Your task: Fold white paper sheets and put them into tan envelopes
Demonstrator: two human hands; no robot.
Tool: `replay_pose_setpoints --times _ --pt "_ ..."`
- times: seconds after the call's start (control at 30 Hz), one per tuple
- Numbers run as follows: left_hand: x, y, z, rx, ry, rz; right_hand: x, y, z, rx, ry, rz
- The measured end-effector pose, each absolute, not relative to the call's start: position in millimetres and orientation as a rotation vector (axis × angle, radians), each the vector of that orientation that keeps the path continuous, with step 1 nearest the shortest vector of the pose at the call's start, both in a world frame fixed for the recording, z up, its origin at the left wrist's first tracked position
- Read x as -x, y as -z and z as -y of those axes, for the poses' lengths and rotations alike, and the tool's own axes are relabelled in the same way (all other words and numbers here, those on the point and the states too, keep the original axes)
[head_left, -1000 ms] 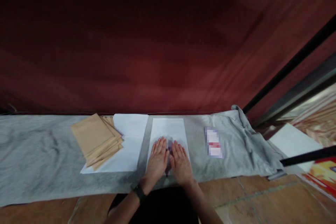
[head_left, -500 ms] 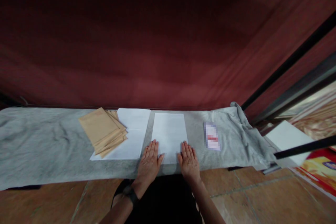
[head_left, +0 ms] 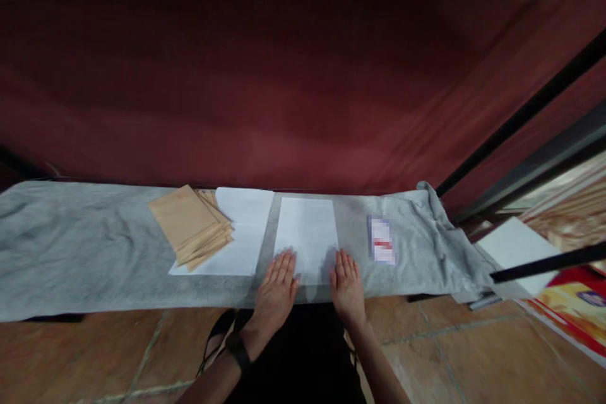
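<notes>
A white sheet of paper (head_left: 307, 233) lies flat on a grey cloth (head_left: 95, 246). My left hand (head_left: 277, 287) rests flat at the sheet's near left corner, fingers stretched out. My right hand (head_left: 348, 284) lies flat at the near right corner, fingers likewise extended. Neither hand holds anything. A dark band sits on my left wrist.
A fanned stack of tan envelopes (head_left: 192, 224) lies on a pile of white paper (head_left: 241, 233) left of the sheet. A small printed item (head_left: 381, 240) lies to the right. A dark red curtain hangs behind. Tiled floor lies below; a white board (head_left: 514, 245) and black rail are at right.
My hands slid apart from the middle of the sheet to its near corners. The view shifted slightly, so the cloth sits higher in the frame.
</notes>
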State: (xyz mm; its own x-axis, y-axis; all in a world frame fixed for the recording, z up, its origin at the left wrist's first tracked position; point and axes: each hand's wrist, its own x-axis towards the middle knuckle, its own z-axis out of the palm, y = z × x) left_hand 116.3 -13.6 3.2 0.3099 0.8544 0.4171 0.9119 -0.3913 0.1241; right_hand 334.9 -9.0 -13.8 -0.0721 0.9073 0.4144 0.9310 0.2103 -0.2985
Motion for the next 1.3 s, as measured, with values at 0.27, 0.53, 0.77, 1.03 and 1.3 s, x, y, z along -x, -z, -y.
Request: replay_pose_setpoints --times 0.27,0.53,0.77,1.03,1.3 --pt "-149.9 -7.0 11.1 2.768 0.449 1.388 -308.8 4.2 2.5 1.502 -0.099 2.237" --pt "-129.8 -10.8 16.5 2.817 0.409 1.391 -333.7 14.8 12.9 1.58 0.125 2.274" --pt "-118.5 -7.2 20.7 2.839 0.416 1.402 -344.6 19.5 16.2 1.618 0.15 2.246" --pt "-119.0 -3.2 19.7 2.84 0.368 1.398 -341.8 24.1 15.4 1.649 0.185 2.211" --pt "-115.3 -6.9 17.7 2.862 0.358 1.395 -335.4 18.4 17.2 1.666 0.174 2.148"
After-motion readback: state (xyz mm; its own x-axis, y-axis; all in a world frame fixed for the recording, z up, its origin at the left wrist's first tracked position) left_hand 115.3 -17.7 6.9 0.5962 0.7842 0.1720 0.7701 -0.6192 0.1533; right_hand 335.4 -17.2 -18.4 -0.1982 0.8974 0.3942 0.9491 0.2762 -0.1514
